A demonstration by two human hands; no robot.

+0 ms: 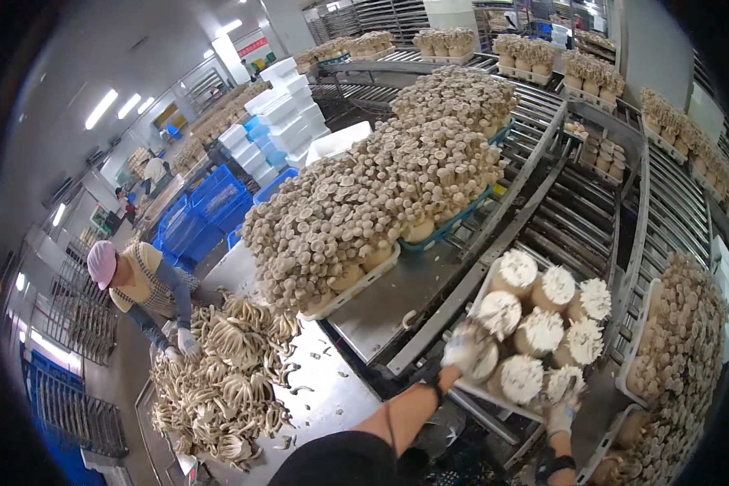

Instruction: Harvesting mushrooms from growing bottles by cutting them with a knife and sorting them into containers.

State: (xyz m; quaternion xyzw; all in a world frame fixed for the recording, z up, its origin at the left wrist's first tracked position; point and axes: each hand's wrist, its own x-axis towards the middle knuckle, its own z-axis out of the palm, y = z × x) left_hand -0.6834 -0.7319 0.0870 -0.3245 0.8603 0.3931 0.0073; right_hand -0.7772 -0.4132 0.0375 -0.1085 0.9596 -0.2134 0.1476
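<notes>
A white crate (476,301) in front of me on the right holds several tan cultivation bottles, each topped with white mushroom stumps (540,330). My left hand (462,347), gloved and blurred, is wrapped around a bottle (485,361) at the crate's left side. At the near right corner my right hand (560,415), also gloved, grips another bottle (564,382), its fingers against the white top. The undersides of both bottles are hidden. Left of my arms, a heap of cut mushrooms (227,364) lies on the metal table (324,373).
Trays of uncut brown mushrooms (340,219) stand beyond the table. Roller conveyors (575,211) run along the right, with more mushroom trays (680,340). A co-worker (138,283) handles the heap at the left. Blue crates (202,211) and white foam boxes (287,109) stand behind.
</notes>
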